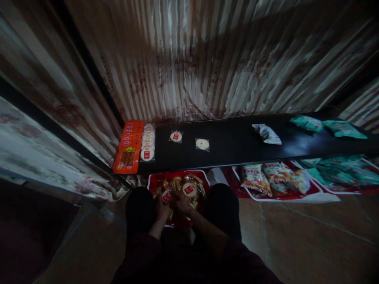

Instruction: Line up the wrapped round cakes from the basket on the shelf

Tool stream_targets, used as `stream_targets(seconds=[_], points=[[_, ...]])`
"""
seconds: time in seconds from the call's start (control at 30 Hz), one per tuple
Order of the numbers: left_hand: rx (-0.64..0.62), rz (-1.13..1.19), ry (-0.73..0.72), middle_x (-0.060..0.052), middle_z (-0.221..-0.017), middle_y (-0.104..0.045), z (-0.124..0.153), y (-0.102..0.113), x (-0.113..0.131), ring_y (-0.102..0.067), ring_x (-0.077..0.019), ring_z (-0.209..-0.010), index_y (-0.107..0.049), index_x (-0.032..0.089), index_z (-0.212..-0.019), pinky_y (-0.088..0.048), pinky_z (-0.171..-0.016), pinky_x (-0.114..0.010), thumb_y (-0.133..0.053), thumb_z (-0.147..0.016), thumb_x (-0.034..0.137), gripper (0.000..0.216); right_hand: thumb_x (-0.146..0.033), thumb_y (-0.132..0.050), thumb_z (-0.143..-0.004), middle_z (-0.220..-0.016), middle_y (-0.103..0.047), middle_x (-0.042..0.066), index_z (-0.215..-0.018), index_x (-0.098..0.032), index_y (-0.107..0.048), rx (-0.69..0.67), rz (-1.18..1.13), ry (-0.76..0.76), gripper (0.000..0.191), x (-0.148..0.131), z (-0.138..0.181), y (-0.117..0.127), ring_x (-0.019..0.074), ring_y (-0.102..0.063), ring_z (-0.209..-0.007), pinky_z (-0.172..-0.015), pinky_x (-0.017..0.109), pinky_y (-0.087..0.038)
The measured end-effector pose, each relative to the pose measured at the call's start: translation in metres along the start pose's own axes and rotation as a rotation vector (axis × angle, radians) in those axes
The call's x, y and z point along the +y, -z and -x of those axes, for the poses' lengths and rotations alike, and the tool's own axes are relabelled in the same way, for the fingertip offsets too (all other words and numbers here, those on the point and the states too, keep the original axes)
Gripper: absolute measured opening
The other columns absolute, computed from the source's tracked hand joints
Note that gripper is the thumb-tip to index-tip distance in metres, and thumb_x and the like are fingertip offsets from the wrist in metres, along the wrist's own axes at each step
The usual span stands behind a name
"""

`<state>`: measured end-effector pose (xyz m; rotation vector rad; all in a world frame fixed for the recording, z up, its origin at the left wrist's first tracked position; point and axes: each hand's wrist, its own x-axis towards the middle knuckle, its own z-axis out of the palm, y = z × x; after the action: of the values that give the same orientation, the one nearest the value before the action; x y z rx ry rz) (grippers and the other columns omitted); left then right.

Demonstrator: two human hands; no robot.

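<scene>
Both hands are down inside a red basket with a white rim (204, 174) between my knees. It holds several wrapped round crackers, one with a red label (189, 190) lying on top. My left hand (161, 206) is closed on a wrapped cracker (166, 196) with a red label. Close beside it, my right hand (181, 204) reaches in among the packets; its fingers are too dark and blurred to make out. On the black shelf (231, 152) above, two single wrapped crackers (176, 137) lie apart, left of a row of overlapping wrapped crackers' empty middle stretch.
An orange snack packet (127, 148) and a row of wrapped crackers (147, 142) lie at the shelf's left end. A white packet (268, 134) and green packets (308, 123) lie farther right. Below stand baskets of snack bags (256, 178) and green bags (337, 171). A striped curtain (189, 59) hangs behind.
</scene>
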<state>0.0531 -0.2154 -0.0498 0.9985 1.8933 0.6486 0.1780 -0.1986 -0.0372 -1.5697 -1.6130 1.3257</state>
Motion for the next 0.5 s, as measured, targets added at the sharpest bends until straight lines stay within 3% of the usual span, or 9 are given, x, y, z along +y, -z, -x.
stream_targets(seconds=[0.13,0.23,0.4,0.5], points=[[0.034,-0.097,-0.115,-0.015,-0.13,-0.057,0.004,-0.002,-0.001,-0.055,-0.0196,-0.118,-0.05,0.013,-0.127,-0.042,-0.098,-0.029,-0.054,-0.072,0.007,0.055,-0.021,-0.053,-0.069,-0.105,-0.07,0.005,-0.105,-0.023,-0.067,0.034,-0.154,-0.015,0.039,0.001,0.003,0.001,0.0216,-0.064,-0.098,-0.091,0.038,-0.048],[0.054,-0.152,-0.175,-0.013,-0.128,-0.059,0.006,-0.002,-0.002,-0.054,-0.0209,-0.12,-0.055,0.016,-0.122,-0.04,-0.102,-0.032,-0.054,-0.065,0.0,0.059,-0.017,-0.052,-0.068,-0.107,-0.069,0.005,-0.103,-0.022,-0.067,0.131,-0.121,-0.062,0.039,-0.001,0.005,0.002,0.0221,-0.062,-0.101,-0.093,0.036,-0.046],[-0.014,-0.187,-0.15,-0.017,-0.123,-0.062,0.007,0.0,-0.005,-0.056,-0.0222,-0.117,-0.055,0.011,-0.123,-0.043,-0.098,-0.032,-0.051,-0.067,0.0,0.057,-0.014,-0.05,-0.068,-0.103,-0.069,0.008,-0.099,-0.02,-0.067,0.263,0.032,-0.115,0.036,-0.003,0.011,0.001,0.0227,-0.061,-0.1,-0.091,0.033,-0.045],[-0.057,-0.207,-0.168,-0.014,-0.116,-0.066,0.009,0.0,-0.006,-0.059,-0.0213,-0.111,-0.056,0.012,-0.123,-0.043,-0.096,-0.031,-0.053,-0.066,0.001,0.058,-0.015,-0.049,-0.067,-0.101,-0.068,0.008,-0.101,-0.019,-0.065,0.271,-0.025,-0.088,0.038,-0.004,0.013,-0.002,0.0227,-0.06,-0.1,-0.091,0.035,-0.046]])
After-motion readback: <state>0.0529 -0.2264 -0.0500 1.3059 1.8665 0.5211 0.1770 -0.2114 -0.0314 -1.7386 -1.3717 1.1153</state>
